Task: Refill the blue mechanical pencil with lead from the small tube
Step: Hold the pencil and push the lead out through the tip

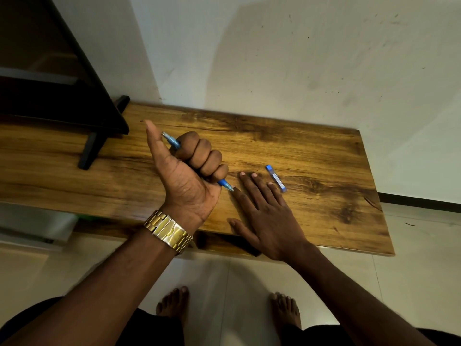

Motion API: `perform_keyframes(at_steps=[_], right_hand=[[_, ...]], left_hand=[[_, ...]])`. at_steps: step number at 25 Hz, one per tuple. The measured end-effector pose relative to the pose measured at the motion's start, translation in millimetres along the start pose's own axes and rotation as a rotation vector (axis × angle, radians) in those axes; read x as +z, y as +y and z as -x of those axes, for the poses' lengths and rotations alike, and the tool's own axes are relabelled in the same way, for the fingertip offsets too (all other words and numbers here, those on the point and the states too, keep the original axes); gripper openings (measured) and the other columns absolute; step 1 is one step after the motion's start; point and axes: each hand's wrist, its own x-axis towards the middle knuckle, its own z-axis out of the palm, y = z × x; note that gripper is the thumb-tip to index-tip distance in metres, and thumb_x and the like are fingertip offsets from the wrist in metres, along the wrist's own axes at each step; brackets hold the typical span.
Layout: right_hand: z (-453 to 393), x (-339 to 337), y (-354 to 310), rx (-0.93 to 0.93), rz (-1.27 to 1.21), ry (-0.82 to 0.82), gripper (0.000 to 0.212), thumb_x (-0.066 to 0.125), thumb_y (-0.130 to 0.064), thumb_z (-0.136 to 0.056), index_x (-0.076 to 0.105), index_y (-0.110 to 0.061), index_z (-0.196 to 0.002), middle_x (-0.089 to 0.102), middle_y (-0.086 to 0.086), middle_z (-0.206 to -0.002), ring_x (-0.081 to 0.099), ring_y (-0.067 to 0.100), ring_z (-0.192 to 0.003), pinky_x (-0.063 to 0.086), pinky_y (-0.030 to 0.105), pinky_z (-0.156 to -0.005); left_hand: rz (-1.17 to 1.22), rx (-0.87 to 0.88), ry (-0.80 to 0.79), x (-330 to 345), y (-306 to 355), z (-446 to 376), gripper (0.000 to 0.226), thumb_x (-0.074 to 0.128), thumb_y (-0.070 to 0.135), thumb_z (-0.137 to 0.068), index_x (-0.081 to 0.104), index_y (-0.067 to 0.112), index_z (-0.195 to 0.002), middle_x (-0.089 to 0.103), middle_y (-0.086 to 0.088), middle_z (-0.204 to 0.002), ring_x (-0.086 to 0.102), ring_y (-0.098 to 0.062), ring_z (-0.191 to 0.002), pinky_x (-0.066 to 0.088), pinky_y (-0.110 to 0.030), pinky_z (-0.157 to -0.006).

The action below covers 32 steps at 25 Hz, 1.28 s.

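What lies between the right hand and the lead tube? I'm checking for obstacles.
Nothing: the head view shows only bare table between the right hand and lead tube.

The left hand hides the blue pencil's middle; the lead tube's label is unreadably small.

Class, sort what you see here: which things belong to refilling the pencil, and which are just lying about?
Belong to the job:
blue mechanical pencil, gripped in the left hand
small lead tube on the table
right hand, flat beside it

Just lying about:
black stand
gold wristwatch
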Motion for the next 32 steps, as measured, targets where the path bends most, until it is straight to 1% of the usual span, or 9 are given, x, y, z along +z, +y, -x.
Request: perform_keyframes(at_steps=[4, 8, 12, 15, 19, 22, 25, 29, 32], right_hand=[[0.1, -0.3, 0.0, 0.002, 0.001, -0.005, 0.078, 0.02, -0.071, -0.112, 0.012, -0.028, -0.176, 0.002, 0.005, -0.187, -0.002, 0.026, -0.174, 0.016, 0.058, -0.138], [0.1, -0.1, 0.4, 0.001, 0.0, 0.002, 0.077, 0.022, -0.071, -0.113, 0.013, -0.028, -0.176, 0.003, 0.006, -0.187, -0.001, 0.026, -0.174, 0.017, 0.058, -0.138], [-0.1, -0.2, 0.0, -0.001, 0.003, 0.002, 0.077, 0.023, -0.071, -0.112, 0.012, -0.028, -0.176, 0.003, 0.006, -0.187, -0.001, 0.026, -0.174, 0.017, 0.058, -0.138], [0.1, -1.4, -0.3, 0.003, 0.0, -0.003, 0.077, 0.021, -0.071, -0.112, 0.011, -0.029, -0.176, 0.003, 0.006, -0.187, -0.001, 0.026, -0.174, 0.018, 0.058, -0.137], [0.1, -2.5, -1.0, 0.005, -0.008, -0.014, 0.078, 0.019, -0.072, -0.112, 0.01, -0.029, -0.176, 0.001, 0.005, -0.188, -0.002, 0.025, -0.174, 0.017, 0.058, -0.137], [0.2, -2.7, -0.8, 0.005, -0.002, -0.01, 0.078, 0.02, -0.071, -0.112, 0.012, -0.029, -0.176, 0.002, 0.005, -0.187, -0.001, 0.026, -0.174, 0.017, 0.058, -0.138], [0.1, -3.0, -1.0, 0.003, -0.007, -0.004, 0.078, 0.019, -0.071, -0.112, 0.013, -0.029, -0.176, 0.003, 0.006, -0.187, 0.0, 0.026, -0.174, 0.015, 0.057, -0.138], [0.7, -2.4, -0.9, 0.002, 0.002, 0.004, 0.077, 0.022, -0.071, -0.112, 0.014, -0.029, -0.176, 0.005, 0.006, -0.187, 0.002, 0.026, -0.174, 0.017, 0.057, -0.138], [0.6, -1.9, -0.5, 0.002, 0.002, 0.018, 0.076, 0.023, -0.071, -0.112, 0.017, -0.028, -0.176, 0.007, 0.007, -0.187, 0.003, 0.027, -0.174, 0.018, 0.057, -0.137]], left_hand=[[-0.006, -0.02, -0.002, 0.0, -0.4, -0.8, 0.063, 0.018, 0.062, -0.107, 0.019, 0.027, -0.055, 0.012, 0.009, -0.05, 0.01, -0.011, -0.044, 0.015, -0.023, -0.044], [-0.007, -0.039, 0.016, 0.5, 0.0, -1.3, 0.066, 0.02, 0.068, -0.106, 0.018, 0.027, -0.055, 0.011, 0.009, -0.049, 0.009, -0.011, -0.044, 0.013, -0.025, -0.045], [-0.032, -0.042, 0.02, -0.4, -0.6, -1.4, 0.063, 0.02, 0.061, -0.108, 0.019, 0.027, -0.055, 0.012, 0.008, -0.05, 0.009, -0.011, -0.045, 0.013, -0.026, -0.045], [-0.002, -0.053, 0.017, -0.4, 0.1, -1.6, 0.065, 0.022, 0.068, -0.106, 0.018, 0.027, -0.055, 0.011, 0.009, -0.05, 0.009, -0.011, -0.044, 0.015, -0.025, -0.044], [-0.009, -0.06, 0.005, -0.3, 0.5, -2.3, 0.062, 0.02, 0.062, -0.106, 0.019, 0.027, -0.054, 0.01, 0.009, -0.05, 0.009, -0.011, -0.043, 0.015, -0.023, -0.043], [0.013, -0.061, 0.013, -0.7, 0.6, -1.9, 0.064, 0.02, 0.066, -0.106, 0.018, 0.027, -0.055, 0.01, 0.009, -0.05, 0.008, -0.011, -0.043, 0.014, -0.023, -0.043], [-0.028, -0.054, 0.016, -0.8, 0.1, -2.4, 0.063, 0.021, 0.063, -0.107, 0.018, 0.027, -0.055, 0.01, 0.009, -0.05, 0.009, -0.011, -0.043, 0.014, -0.024, -0.044], [-0.002, -0.049, -0.002, -1.7, 0.1, -0.3, 0.067, 0.018, 0.076, -0.103, 0.019, 0.028, -0.057, 0.011, 0.009, -0.051, 0.01, -0.01, -0.044, 0.015, -0.025, -0.044], [-0.001, -0.044, -0.023, -2.8, -0.3, 0.6, 0.061, 0.018, 0.067, -0.105, 0.02, 0.028, -0.057, 0.012, 0.009, -0.052, 0.01, -0.01, -0.045, 0.016, -0.024, -0.044]])
